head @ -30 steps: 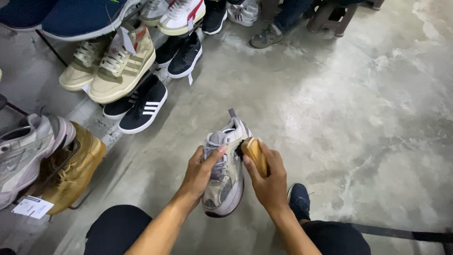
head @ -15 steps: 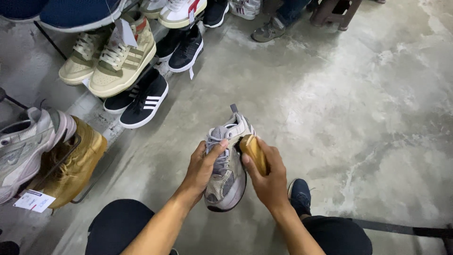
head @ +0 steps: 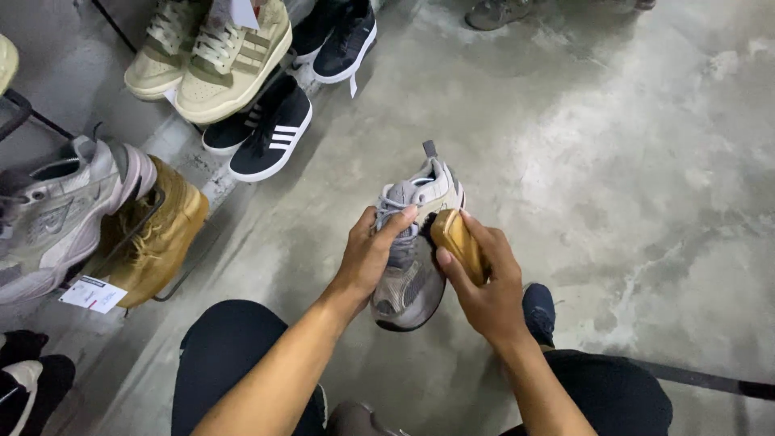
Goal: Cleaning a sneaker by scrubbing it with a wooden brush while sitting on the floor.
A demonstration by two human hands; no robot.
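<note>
While both hands stay clamped, left (head: 367, 257) on sneaker (head: 412, 242), right (head: 484, 282) on brush (head: 458, 242), nothing shifts

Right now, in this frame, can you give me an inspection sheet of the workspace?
Surface: bare grey concrete floor, mottled and stained.
Job's things: grey-and-beige laced sneaker held up; tan wooden-backed brush against its side.
Clutter: tan suede boot, black striped sneakers, beige sneakers along the left; white tag.
Grips: left hand holds the sneaker; right hand holds the brush.
Cables: nothing seen.
Surroundings: another person's shoe at the top edge.
</note>
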